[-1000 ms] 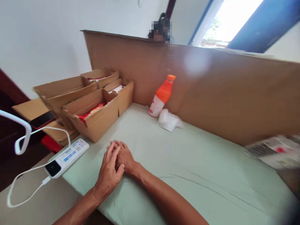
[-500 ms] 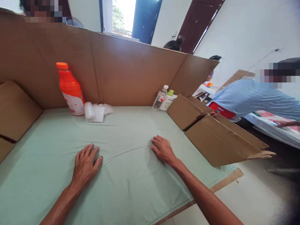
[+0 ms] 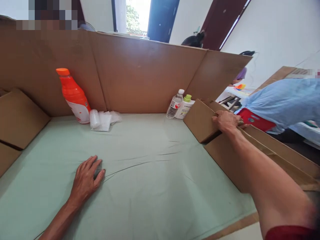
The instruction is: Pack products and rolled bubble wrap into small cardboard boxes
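Observation:
My left hand [image 3: 86,176] lies palm down on the pale green cloth [image 3: 140,203], fingers stretched and slightly apart, holding nothing. My right hand [image 3: 227,120] reaches across to the right side and rests at the top edge of the cardboard box [image 3: 202,123], by the gap between it and a second cardboard box [image 3: 230,160]. Its fingers are bent over the cardboard and their tips are hidden, so what they grip, if anything, does not show. Thin dark crease lines run over the cloth between my hands.
A cardboard wall [image 3: 147,73] closes off the back. Before it stand an orange bottle [image 3: 75,100], folded bubble wrap [image 3: 102,120], a clear water bottle [image 3: 175,105] and a white bottle with green cap [image 3: 185,109]. Another cardboard box [image 3: 23,120] stands left. A person in blue [image 3: 287,103] leans at right.
My right hand has left the cloth and moved right and up to the top of the cardboard box. My left hand stays flat on the cloth. The view has shifted slightly.

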